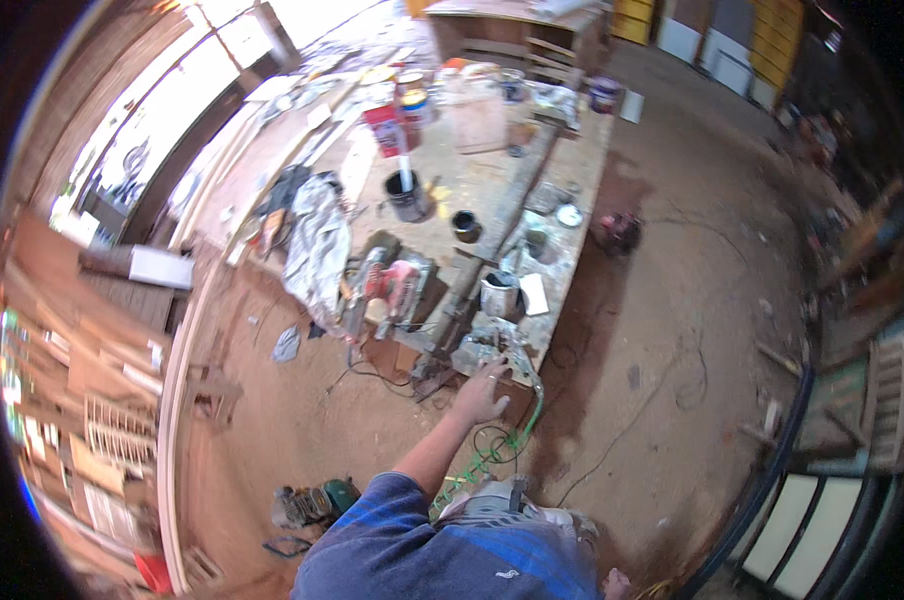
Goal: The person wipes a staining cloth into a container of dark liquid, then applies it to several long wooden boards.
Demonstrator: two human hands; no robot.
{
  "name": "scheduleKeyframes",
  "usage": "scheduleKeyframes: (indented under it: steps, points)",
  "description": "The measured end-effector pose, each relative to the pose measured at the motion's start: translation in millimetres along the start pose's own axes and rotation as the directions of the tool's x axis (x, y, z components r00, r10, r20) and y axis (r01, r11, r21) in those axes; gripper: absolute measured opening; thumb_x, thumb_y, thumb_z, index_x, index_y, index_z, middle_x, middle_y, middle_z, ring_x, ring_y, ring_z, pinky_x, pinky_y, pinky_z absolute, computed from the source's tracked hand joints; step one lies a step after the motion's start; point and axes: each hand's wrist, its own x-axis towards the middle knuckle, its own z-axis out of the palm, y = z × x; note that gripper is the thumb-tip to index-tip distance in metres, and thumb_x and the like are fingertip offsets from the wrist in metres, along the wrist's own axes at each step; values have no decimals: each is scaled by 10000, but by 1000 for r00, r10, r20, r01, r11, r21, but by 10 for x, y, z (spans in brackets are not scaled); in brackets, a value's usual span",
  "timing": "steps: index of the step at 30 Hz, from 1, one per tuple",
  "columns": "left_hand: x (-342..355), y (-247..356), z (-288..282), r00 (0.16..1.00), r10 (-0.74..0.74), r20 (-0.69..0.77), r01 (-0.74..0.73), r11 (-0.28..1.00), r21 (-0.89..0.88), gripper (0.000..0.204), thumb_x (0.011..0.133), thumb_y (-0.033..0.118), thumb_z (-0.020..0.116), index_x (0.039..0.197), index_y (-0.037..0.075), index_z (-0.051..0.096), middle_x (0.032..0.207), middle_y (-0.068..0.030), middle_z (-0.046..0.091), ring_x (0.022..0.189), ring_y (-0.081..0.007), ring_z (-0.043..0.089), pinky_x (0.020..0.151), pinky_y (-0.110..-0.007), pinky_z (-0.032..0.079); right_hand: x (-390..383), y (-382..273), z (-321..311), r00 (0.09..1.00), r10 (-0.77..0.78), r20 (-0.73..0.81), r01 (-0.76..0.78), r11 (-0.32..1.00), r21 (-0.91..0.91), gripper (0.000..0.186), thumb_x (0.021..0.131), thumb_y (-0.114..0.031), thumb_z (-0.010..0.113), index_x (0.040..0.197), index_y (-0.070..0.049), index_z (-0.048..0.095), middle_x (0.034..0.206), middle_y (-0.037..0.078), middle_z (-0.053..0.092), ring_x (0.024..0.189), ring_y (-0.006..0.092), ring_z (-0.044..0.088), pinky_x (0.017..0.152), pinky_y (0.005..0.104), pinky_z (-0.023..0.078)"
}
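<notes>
My left hand [484, 392] reaches with fingers apart toward a grey metal spray-gun-like tool [502, 345] at the worktable's near end. A green coiled hose [528, 425] drops from there to the floor. A paint-streaked can [499, 295] and a small white square piece [534, 294] lie just beyond. Red-and-grey objects [392, 290] and a long dark bar [450, 335] lie to the left. My right hand [616, 584] is low at the lower edge, partly out of view, its fingers too small to read.
The worktable [572, 260] holds buckets [408, 200], rags [317, 240] and cans. Stacked timber [92, 390] fills the left side. A power tool [312, 505] sits on the dirt floor. Cords cross the floor at right, beside a dark pipe [752, 500] and leaning panels [802, 520].
</notes>
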Motion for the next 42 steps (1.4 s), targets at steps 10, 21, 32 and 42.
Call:
scheduleKeyframes:
  steps: [10,21,32,42]
  points:
    - [87,181,157,960,-248,-131,252,968,9,731,812,322,796,1450,63,553,1552,-217,541,1440,-390,515,1293,-530,303,2034,-1308,-802,935,-196,296,281,919,-276,530,1030,-482,577,1288,-49,737,1256,229,739,1242,397,667,1068,490,513]
    - [711,587,-15,581,-768,-270,811,572,119,350,869,399,719,1005,83,783,935,-214,765,898,-425,742,790,-542,586,3763,-3188,-2074,889,-414,197,458,783,-420,398,1010,-357,640,1133,-1,768,1139,272,746,1084,436,707,944,503,546]
    - [3297,941,-334,454,-593,-665,842,529,103,313,892,330,718,776,40,701,720,-187,713,720,-408,722,662,-517,556,5127,-5508,-2434,782,-611,121,619,739,-266,439,997,-371,710,1133,43,759,1121,220,781,1013,336,746,925,423,562]
    - [4110,890,79,362,-414,-835,842,529,103,181,851,158,756,908,17,658,867,-184,637,887,-423,647,826,-524,516,5857,-7178,-2939,804,-532,265,591,761,-267,450,1002,-394,697,1218,-5,765,1146,192,789,1069,298,750,947,397,560]
